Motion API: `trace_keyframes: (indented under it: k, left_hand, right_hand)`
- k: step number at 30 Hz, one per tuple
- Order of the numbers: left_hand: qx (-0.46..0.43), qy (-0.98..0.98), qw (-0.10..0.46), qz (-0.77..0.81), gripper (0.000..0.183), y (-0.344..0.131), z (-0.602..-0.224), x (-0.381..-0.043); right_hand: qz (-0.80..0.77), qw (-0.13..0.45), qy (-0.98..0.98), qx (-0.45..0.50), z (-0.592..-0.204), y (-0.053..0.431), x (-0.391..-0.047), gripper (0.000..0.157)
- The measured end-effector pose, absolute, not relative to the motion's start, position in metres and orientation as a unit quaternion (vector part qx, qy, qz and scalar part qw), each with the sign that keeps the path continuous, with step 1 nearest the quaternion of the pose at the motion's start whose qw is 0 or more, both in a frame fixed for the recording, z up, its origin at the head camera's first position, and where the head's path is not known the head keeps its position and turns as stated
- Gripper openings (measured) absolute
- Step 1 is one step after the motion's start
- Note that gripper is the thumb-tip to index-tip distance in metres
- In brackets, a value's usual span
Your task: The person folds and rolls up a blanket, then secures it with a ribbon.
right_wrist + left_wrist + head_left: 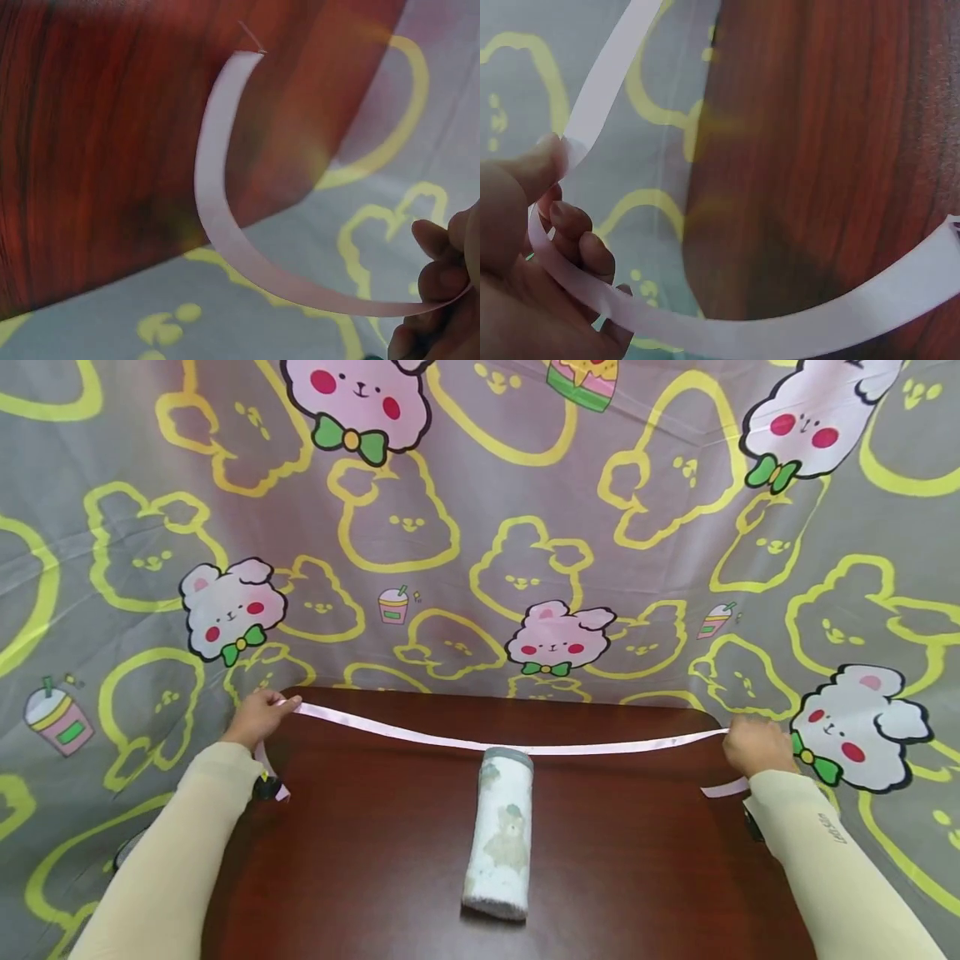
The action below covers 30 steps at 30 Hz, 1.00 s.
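Note:
A pale pink ribbon (405,734) stretches across the far part of the table, sagging slightly in the middle. My left hand (262,717) pinches it between thumb and fingers, and a loose tail hangs below that hand. In the left wrist view the ribbon (765,339) curves under the fingers. My right hand (759,745) grips the other side with curled fingers; its free end (217,165) curls out over the table in the right wrist view. A rolled white towel (504,835) with a bear print and grey edge lies lengthwise, its far end overlapping the ribbon's middle.
The dark reddish-brown table (360,860) has rounded far corners. A grey cloth (450,552) with yellow outlines and cartoon rabbits hangs behind it and along both sides, close to both hands.

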<state>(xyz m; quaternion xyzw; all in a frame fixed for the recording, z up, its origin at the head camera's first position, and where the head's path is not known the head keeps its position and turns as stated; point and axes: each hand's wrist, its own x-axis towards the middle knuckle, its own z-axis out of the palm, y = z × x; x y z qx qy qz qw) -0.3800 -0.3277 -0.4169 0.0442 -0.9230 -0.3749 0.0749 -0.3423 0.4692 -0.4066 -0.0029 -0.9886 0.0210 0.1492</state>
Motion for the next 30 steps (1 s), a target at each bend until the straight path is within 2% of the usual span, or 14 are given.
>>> trace_keyframes:
  k: [7, 15, 19, 23, 27, 30]
  left_hand:
    - [0.051, -0.924, 0.069, -0.372, 0.04, -0.319, -0.434, -0.387]
    - [0.041, -0.941, 0.061, -0.33, 0.038, -0.32, -0.457, -0.395]
    - [0.05, -0.938, 0.051, -0.34, 0.045, -0.322, -0.46, -0.399]
    - [0.022, -0.94, 0.052, -0.335, 0.049, -0.322, -0.455, -0.396]
    - [-0.025, -0.954, 0.047, -0.295, 0.042, -0.322, -0.448, -0.385]
    - [-0.052, -0.965, 0.033, -0.254, 0.04, -0.318, -0.443, -0.378]
  right_hand:
    - [0.006, 0.18, -0.983, -0.025, -0.426, 0.462, -0.344, 0.013]
    - [0.001, 0.17, -0.985, -0.02, -0.45, 0.459, -0.346, 0.012]
    - [0.007, 0.17, -0.985, -0.012, -0.455, 0.46, -0.349, 0.011]
    - [0.018, 0.138, -0.99, -0.009, -0.45, 0.462, -0.344, 0.012]
    - [0.018, 0.093, -0.996, 0.0, -0.439, 0.459, -0.342, 0.018]
    - [0.026, 0.085, -0.996, 0.002, -0.428, 0.453, -0.346, 0.025]
